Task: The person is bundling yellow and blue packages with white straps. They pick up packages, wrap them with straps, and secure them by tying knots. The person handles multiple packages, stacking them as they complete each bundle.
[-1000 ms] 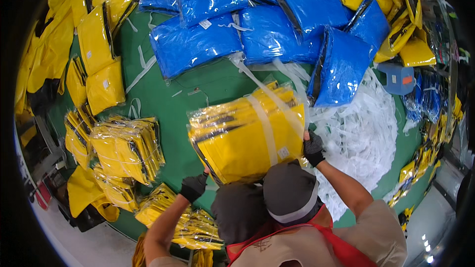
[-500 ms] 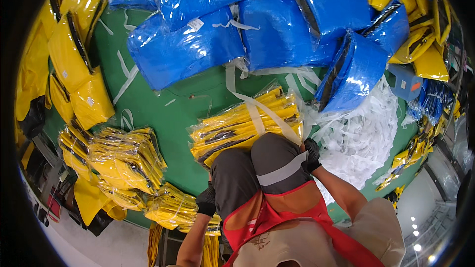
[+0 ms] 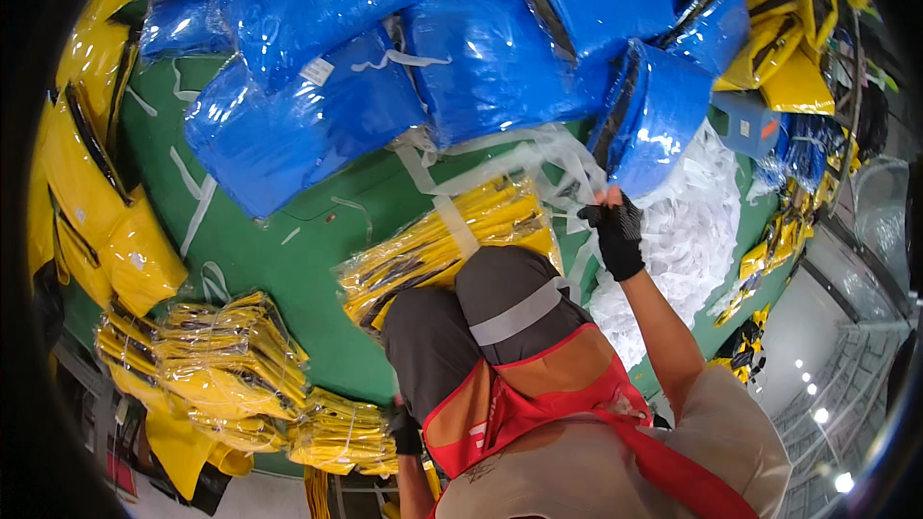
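Note:
My right hand (image 3: 616, 234), in a black fingerless glove, is raised beyond my right knee. Its fingertips are closed on a white strip (image 3: 524, 137), which runs left along the lower edge of the blue packages. A stack of yellow folded packs in clear plastic (image 3: 500, 211) lies before my knees, partly covered by them. One white strip (image 3: 452, 219) crosses over that stack. Low beside my left thigh is my left hand (image 3: 406, 432), also gloved; the leg hides its fingers, so its hold cannot be seen.
Large blue plastic-wrapped packages (image 3: 317, 115) lie at the far side. A heap of white strips (image 3: 673, 250) is at my right, near a blue-grey bin (image 3: 745, 125). Bundled yellow packs (image 3: 226, 351) stand at my left on the green floor (image 3: 322, 312).
My right hand has moved from beside my right knee forward, lifting the white strip off toward the far right. The left hand has shifted slightly lower in view. The whole view has turned somewhat.

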Action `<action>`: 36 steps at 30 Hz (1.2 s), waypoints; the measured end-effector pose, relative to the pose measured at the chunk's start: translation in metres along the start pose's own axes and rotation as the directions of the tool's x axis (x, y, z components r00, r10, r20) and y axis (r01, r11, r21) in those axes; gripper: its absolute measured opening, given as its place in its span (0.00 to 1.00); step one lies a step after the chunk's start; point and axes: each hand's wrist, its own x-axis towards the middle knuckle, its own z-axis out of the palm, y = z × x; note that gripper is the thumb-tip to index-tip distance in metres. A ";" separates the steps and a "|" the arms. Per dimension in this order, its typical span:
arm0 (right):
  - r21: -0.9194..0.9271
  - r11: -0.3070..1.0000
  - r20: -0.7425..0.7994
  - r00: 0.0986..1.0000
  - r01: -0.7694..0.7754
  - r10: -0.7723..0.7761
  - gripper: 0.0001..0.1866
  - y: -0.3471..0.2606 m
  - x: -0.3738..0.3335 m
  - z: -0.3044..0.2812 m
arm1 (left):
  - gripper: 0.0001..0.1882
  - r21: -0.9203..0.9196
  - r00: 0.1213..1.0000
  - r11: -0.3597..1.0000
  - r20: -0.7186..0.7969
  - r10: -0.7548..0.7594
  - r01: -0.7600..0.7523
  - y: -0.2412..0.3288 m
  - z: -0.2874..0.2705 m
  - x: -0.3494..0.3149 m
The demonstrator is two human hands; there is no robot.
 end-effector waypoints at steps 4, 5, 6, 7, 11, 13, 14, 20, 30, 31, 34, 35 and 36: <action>0.069 0.997 0.066 0.998 -0.029 0.024 0.18 -0.015 -0.021 0.028 | 0.14 -0.084 0.881 0.886 -0.186 0.435 -0.456 0.128 0.098 -0.059; 0.100 0.994 0.090 0.995 -0.052 0.043 0.17 -0.009 -0.026 0.029 | 0.13 -0.358 0.903 0.839 -0.032 0.428 -0.410 0.115 0.086 -0.037; 0.135 0.988 0.110 0.992 -0.071 0.056 0.16 0.000 -0.031 0.032 | 0.14 -0.594 0.880 0.747 0.132 0.456 -0.298 0.105 0.074 -0.011; 0.056 0.997 0.139 0.989 -0.052 0.044 0.15 0.003 -0.048 0.040 | 0.15 -0.681 0.922 0.672 -0.013 0.386 -0.291 0.128 0.114 -0.018; -0.556 0.623 0.195 0.815 0.550 -0.545 0.13 0.025 -0.106 -0.026 | 0.15 -0.541 0.889 0.706 -0.290 0.354 -0.458 0.090 0.108 -0.077; -0.015 0.999 -0.027 0.999 -0.030 0.029 0.15 0.011 -0.157 -0.050 | 0.17 -0.282 0.854 0.806 -0.159 0.496 -0.521 0.041 0.066 -0.112; 0.036 0.972 0.068 0.971 -0.231 0.228 0.17 -0.008 -0.170 -0.059 | 0.17 -0.541 0.818 0.690 0.008 0.576 -0.481 0.035 0.064 -0.124; -0.327 0.925 0.379 0.924 0.193 -0.059 0.18 -0.085 -0.131 0.017 | 0.11 0.115 0.813 0.805 0.089 0.576 -0.582 0.094 0.112 -0.128; -0.148 0.162 0.962 0.180 0.976 -0.205 0.20 -0.125 -0.100 0.112 | 0.13 0.462 0.129 -0.385 0.757 0.641 -0.799 0.192 0.197 -0.086; -0.131 0.210 0.991 0.130 0.969 0.022 0.20 -0.138 -0.099 0.129 | 0.16 0.480 0.160 -0.332 0.730 0.664 -0.812 0.195 0.199 -0.068; -0.202 0.720 0.854 -0.241 0.664 0.461 0.23 -0.121 -0.078 0.150 | 0.16 0.142 -0.124 -0.259 0.603 0.788 -0.955 0.197 0.224 -0.032; -0.198 0.764 0.784 -0.368 0.615 0.500 0.26 -0.147 -0.083 0.127 | 0.14 0.105 0.156 0.117 0.593 0.790 -0.988 0.193 0.216 -0.025; -0.341 0.713 0.679 -0.363 0.613 0.638 0.23 -0.133 -0.074 0.113 | 0.13 0.073 0.431 0.481 0.573 0.697 -0.874 0.183 0.209 -0.021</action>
